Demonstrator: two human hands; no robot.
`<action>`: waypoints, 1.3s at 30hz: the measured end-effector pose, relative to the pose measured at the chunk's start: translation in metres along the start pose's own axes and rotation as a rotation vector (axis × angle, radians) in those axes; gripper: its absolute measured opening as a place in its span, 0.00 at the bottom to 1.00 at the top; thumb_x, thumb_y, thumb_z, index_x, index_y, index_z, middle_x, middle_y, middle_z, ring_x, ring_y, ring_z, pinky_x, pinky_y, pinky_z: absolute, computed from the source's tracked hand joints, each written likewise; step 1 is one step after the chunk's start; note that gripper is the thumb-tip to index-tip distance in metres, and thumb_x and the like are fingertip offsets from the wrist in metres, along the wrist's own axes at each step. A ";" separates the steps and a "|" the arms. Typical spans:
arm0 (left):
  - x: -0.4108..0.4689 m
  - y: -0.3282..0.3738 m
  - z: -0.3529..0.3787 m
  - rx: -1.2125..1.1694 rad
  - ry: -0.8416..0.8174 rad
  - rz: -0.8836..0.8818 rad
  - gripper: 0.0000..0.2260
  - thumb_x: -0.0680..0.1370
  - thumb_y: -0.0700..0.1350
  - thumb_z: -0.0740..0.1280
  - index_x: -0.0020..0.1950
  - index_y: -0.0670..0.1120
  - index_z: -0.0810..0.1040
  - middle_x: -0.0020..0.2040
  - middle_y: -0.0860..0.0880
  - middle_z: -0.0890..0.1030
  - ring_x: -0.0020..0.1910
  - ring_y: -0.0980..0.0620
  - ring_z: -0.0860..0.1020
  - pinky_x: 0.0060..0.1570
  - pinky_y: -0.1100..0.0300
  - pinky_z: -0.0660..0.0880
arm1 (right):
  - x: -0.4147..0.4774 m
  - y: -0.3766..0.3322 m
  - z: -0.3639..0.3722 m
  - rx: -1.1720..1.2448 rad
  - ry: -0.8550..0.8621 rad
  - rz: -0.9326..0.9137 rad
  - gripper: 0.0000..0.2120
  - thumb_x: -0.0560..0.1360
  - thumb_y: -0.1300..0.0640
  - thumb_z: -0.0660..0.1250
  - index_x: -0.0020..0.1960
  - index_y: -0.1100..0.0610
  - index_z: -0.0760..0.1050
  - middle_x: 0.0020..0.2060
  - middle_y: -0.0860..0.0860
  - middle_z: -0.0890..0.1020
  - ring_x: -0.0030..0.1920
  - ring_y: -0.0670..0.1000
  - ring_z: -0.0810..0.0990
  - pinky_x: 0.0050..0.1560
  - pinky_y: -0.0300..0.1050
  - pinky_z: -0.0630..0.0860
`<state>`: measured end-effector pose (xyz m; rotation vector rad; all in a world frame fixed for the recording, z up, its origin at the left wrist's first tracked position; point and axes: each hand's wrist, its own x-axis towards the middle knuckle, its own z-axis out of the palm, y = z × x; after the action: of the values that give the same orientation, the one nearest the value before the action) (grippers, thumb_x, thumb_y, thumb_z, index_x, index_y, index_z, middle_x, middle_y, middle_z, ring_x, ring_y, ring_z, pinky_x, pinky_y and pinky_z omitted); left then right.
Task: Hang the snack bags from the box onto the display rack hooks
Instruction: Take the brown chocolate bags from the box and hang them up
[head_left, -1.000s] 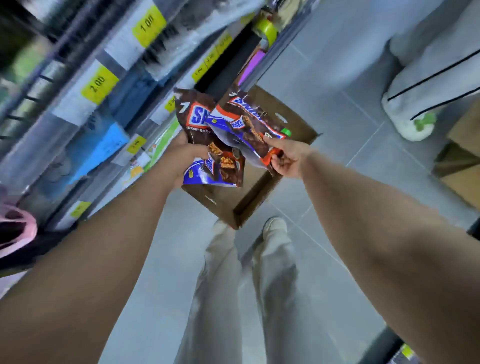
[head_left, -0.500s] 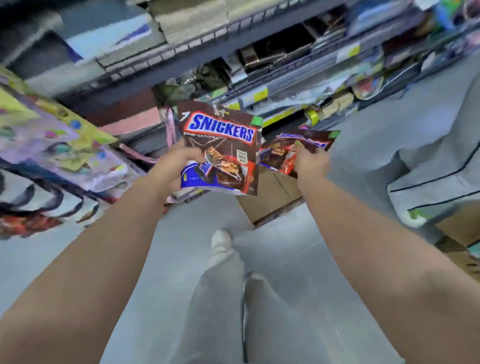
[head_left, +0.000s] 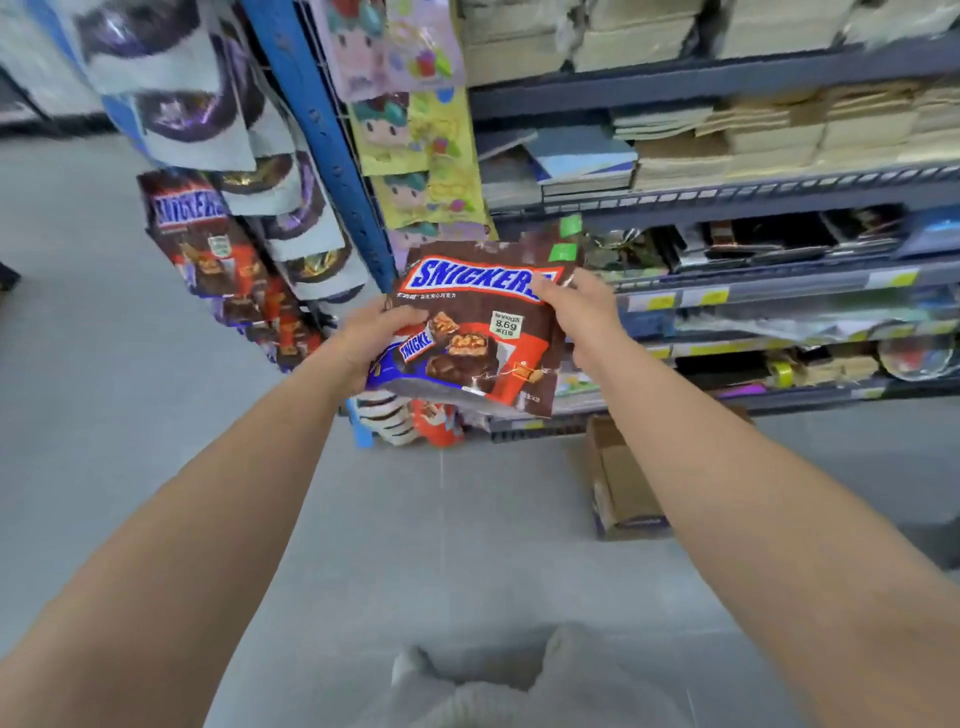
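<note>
I hold a stack of brown Snickers snack bags (head_left: 478, 332) in front of me at chest height. My left hand (head_left: 371, 340) grips the stack's lower left edge. My right hand (head_left: 582, 306) pinches its upper right corner. More Snickers bags (head_left: 200, 234) hang in a column on the display rack at the left, beside a blue upright post (head_left: 332, 150). The cardboard box (head_left: 623, 483) stands on the floor at the right, by the shelf's foot. The rack hooks themselves are hidden behind the hanging bags.
White and purple snack bags (head_left: 208, 114) hang above the Snickers column. Colourful cartoon bags (head_left: 415, 156) hang right of the blue post. Grey shelves (head_left: 753, 218) full of stationery run along the right. Grey tiled floor (head_left: 156, 415) lies open on the left.
My view has swung up from the box to the rack. Both hands have come together, so the two bags held apart earlier now form one stack.
</note>
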<state>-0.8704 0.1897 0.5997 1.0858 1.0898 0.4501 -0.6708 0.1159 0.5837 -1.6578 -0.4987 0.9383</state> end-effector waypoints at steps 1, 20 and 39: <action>-0.006 0.004 -0.021 0.065 0.017 0.007 0.14 0.78 0.41 0.65 0.62 0.40 0.72 0.43 0.44 0.83 0.32 0.53 0.83 0.34 0.59 0.82 | -0.007 -0.006 0.019 -0.020 -0.008 -0.026 0.11 0.73 0.56 0.69 0.39 0.62 0.73 0.42 0.58 0.82 0.43 0.56 0.81 0.45 0.53 0.80; -0.036 0.036 -0.245 0.805 0.298 0.330 0.10 0.78 0.49 0.64 0.55 0.44 0.75 0.53 0.50 0.79 0.49 0.53 0.77 0.47 0.59 0.73 | -0.082 -0.039 0.256 -0.352 -0.297 -0.469 0.15 0.75 0.56 0.67 0.49 0.69 0.75 0.47 0.68 0.79 0.48 0.67 0.78 0.49 0.58 0.76; 0.070 0.074 -0.316 0.717 0.799 0.440 0.11 0.77 0.51 0.65 0.50 0.45 0.80 0.51 0.48 0.83 0.47 0.51 0.81 0.53 0.51 0.77 | 0.033 -0.060 0.346 -0.514 -0.262 -0.523 0.16 0.72 0.47 0.69 0.35 0.59 0.75 0.31 0.50 0.79 0.34 0.47 0.76 0.35 0.43 0.70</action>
<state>-1.1022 0.4277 0.6152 1.8769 1.7938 0.9313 -0.9157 0.3688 0.6043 -1.7198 -1.3693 0.6617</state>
